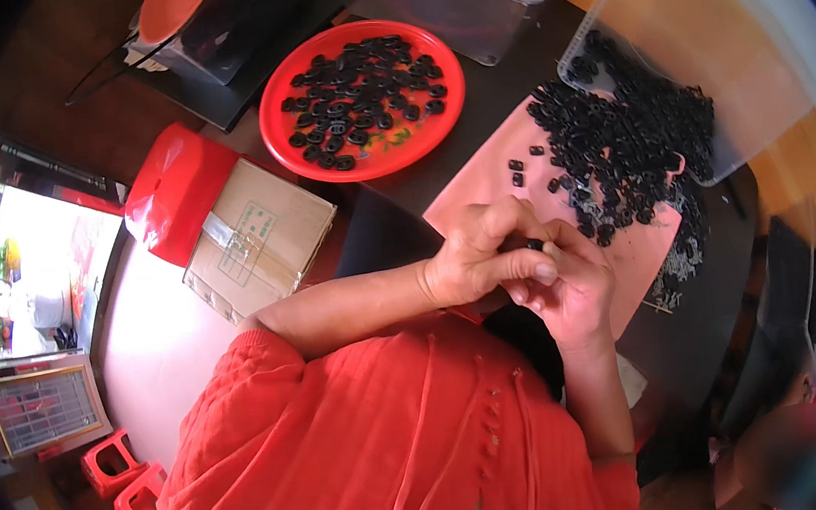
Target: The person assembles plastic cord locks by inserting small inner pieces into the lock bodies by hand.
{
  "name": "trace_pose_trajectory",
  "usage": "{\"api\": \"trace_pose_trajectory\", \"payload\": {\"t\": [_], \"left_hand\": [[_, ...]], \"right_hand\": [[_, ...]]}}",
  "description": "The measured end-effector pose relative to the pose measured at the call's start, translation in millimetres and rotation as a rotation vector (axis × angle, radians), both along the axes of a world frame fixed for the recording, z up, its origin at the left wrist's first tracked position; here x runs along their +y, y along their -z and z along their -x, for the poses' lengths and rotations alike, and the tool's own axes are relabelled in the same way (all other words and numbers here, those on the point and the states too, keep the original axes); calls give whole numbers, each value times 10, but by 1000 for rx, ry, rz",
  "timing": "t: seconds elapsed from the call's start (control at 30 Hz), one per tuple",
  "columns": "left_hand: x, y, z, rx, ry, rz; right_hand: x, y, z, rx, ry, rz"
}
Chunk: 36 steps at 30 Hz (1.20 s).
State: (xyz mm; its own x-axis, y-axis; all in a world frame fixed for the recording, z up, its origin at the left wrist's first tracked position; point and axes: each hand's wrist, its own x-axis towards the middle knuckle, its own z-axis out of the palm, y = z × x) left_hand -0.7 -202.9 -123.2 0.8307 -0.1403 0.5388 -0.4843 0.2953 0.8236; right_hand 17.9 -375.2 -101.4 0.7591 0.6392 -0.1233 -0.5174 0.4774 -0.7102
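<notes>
Both hands up close in front of the red sweater [370, 451], fingertips meeting over the near edge of the pink sheet [508, 158]. Left hand [493, 253] curled, thumb and index finger pinching a small black part [535, 245]. Right hand [577, 281] has fingers bent in, tips against the same spot; can't tell whether it grips the part too. Part is mostly hidden by fingers, exact shape unclear.

Beyond the hands, to the right, a big pile of black parts [605, 132] covers much of the sheet, a few loose ones lying apart at its left side. Small pale pins [685, 259] spread by the pile's near right edge, on the dark surface [705, 297]. Clear plastic bin [761, 84] tipped on its side, mouth toward the pile, some parts inside. Red round tray [439, 126] farther off to the left, many black pieces spread in it. Cardboard box [260, 237] left of the hands, red box [181, 185] just beside it. Two red stools [145, 507] far lower left.
</notes>
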Motion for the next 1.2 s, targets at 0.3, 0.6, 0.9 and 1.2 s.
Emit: {"api": "trace_pose_trajectory", "payload": {"t": [0.3,0.6,0.9,1.2], "left_hand": [[635,-568,10,35,-529,-399],[1040,-743,-528,-171,-762,-993],[-501,-340,-550,-411,-234,-898],[-1020,-241,-721,-805,-263,-1191]], "right_hand": [[-202,-127,24,-327,285,222],[-986,-128,30,-487,725,499],[-1143,31,31,-679,771,738],[-1260,-14,71,-624,806,730]]}}
